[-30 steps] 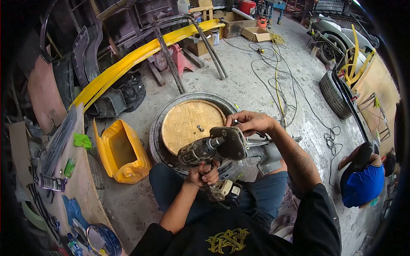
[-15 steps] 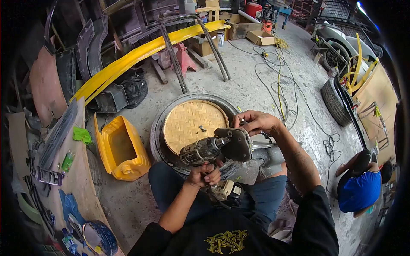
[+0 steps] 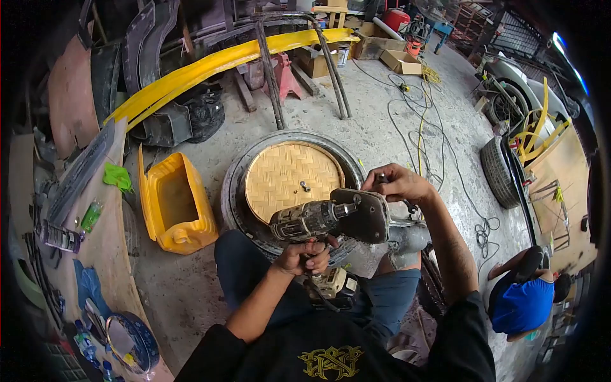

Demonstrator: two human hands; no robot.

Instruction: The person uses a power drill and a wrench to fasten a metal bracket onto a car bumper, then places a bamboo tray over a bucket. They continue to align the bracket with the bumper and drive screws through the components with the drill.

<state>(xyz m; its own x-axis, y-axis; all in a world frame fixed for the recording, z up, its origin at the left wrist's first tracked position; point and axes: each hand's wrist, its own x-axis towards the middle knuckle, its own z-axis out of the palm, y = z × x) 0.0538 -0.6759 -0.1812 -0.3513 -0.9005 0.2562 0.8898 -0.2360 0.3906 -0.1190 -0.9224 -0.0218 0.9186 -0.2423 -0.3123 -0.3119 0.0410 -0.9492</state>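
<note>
My left hand (image 3: 304,258) is wrapped around the grip of a cordless impact wrench (image 3: 304,220). A socket on its nose points right, against or close to a dark metal plate (image 3: 371,224) with rounded corners and holes. My right hand (image 3: 402,184) is at the plate's upper right edge, fingers pinched on a small dark piece I cannot make out. A grey metal part (image 3: 405,239) shows behind the plate, above my right leg. Beyond the wrench, a round woven bamboo tray (image 3: 289,169) rests on a wheel-like ring (image 3: 232,210), with several small metal fasteners (image 3: 305,186) on it.
A cut-open yellow jerrycan (image 3: 205,216) stands on the floor at left, beside a board (image 3: 121,274) with clutter. A long yellow panel (image 3: 210,67) lies across a metal stand (image 3: 270,79). Cables (image 3: 423,127) trail over the floor. At right, a person in blue (image 3: 523,304) crouches near a tyre (image 3: 499,172).
The view has shifted a little. My left hand still grips the impact wrench by the plate, and my right hand stays at the plate's upper edge with its fingers slightly shifted.
</note>
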